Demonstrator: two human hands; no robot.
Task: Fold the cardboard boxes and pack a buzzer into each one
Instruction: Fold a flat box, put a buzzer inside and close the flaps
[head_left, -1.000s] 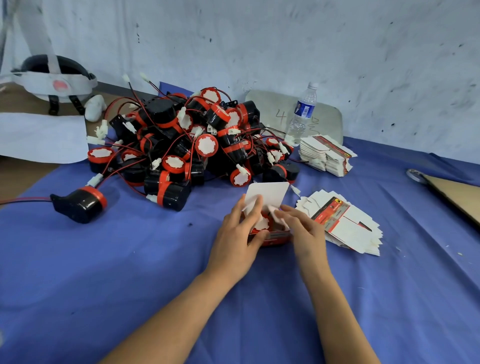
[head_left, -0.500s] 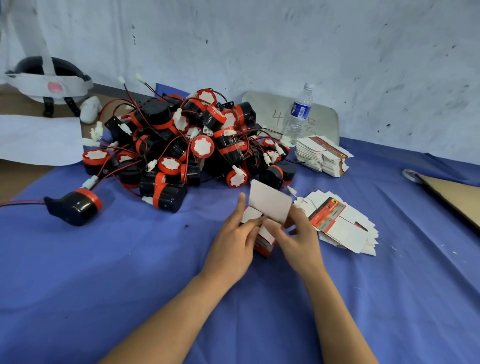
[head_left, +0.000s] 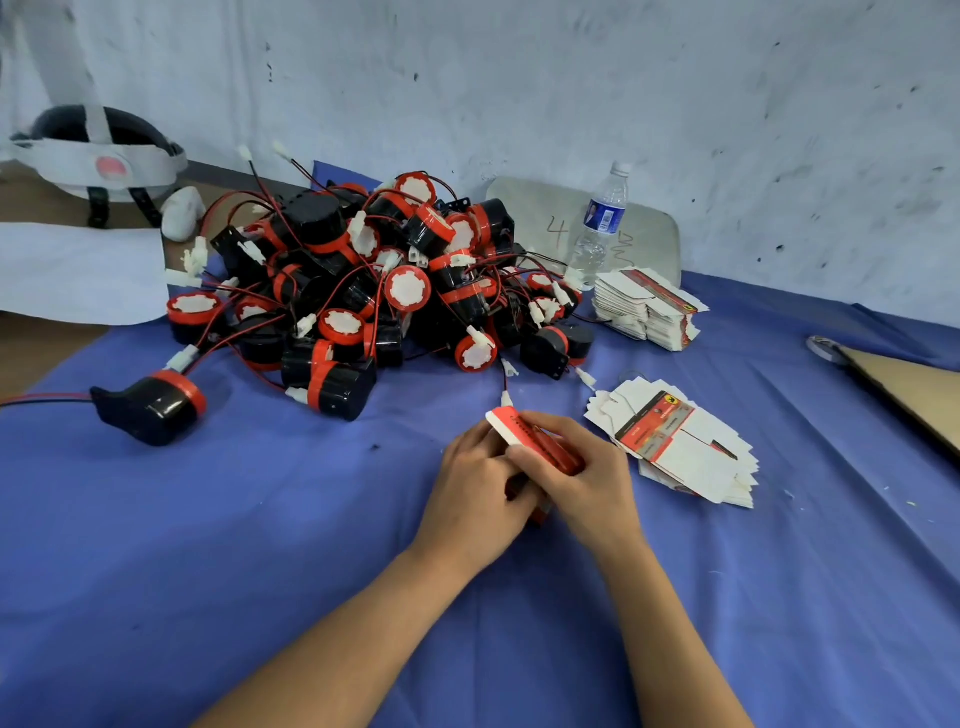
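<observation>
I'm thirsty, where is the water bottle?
Head view: the water bottle stands upright at the back, right of the buzzer pile, just behind the far stack of flat boxes.

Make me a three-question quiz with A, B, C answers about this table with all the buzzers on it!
1. Where is the water bottle? A) on a chair B) at the back, behind a stack of flat boxes C) on the floor
2. What colour is the tablecloth? A) blue B) green C) yellow
3. Who holds the red and white box? A) nobody B) only one hand C) the left hand and right hand together
Answers: 1 B, it stands at the back behind the stack; 2 A, the cloth is blue all over; 3 C, both hands grip it.
</observation>
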